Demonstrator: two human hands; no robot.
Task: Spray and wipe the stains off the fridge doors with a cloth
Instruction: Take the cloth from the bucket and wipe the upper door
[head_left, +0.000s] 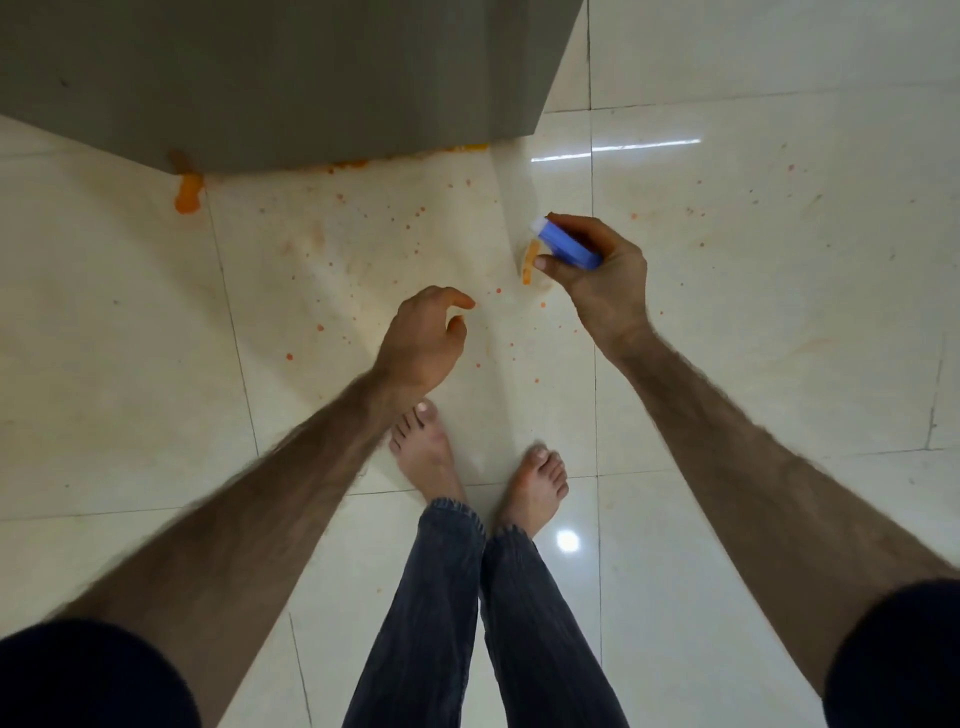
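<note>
Head camera, looking straight down: a person stands barefoot on a glossy cream tiled floor speckled with orange droplets, facing the grey fridge door that fills the top left of the view. Orange stains cling to the door's lower edge and run onto the tile below its corner. Dark jeans cover both legs. The right hand is closed around a spray bottle with a blue head and white nozzle tip, held above the floor to the right of the fridge; its head runs lengthwise up and to the left, nozzle aimed toward the door's base. No label or writing can be read on it. The left hand hangs empty, fingers loosely curled and half open.
</note>
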